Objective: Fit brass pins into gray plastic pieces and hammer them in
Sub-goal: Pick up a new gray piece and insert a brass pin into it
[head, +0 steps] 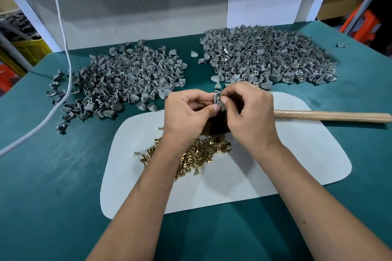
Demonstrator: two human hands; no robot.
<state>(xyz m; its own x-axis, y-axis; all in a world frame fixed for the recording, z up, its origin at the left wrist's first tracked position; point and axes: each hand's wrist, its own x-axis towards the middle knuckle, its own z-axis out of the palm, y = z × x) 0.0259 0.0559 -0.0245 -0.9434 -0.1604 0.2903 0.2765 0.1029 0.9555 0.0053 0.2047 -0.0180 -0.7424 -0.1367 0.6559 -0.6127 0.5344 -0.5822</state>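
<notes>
My left hand (pixel 186 110) pinches one gray plastic piece (pixel 217 99) between thumb and fingers above the white mat (pixel 297 154). My right hand (pixel 248 110) meets it from the right, fingertips closed at the piece; whether they hold a pin is hidden. A heap of brass pins (pixel 197 152) lies on the mat under my wrists. The hammer's wooden handle (pixel 331 116) lies to the right; its head is hidden behind my hands. A dark block (pixel 214 125) sits beneath them.
Two big piles of gray pieces lie on the green table: one at back left (pixel 121 82), one at back right (pixel 267 55) with brass showing in some. A white cable (pixel 63 53) runs down the left side. A white panel stands behind.
</notes>
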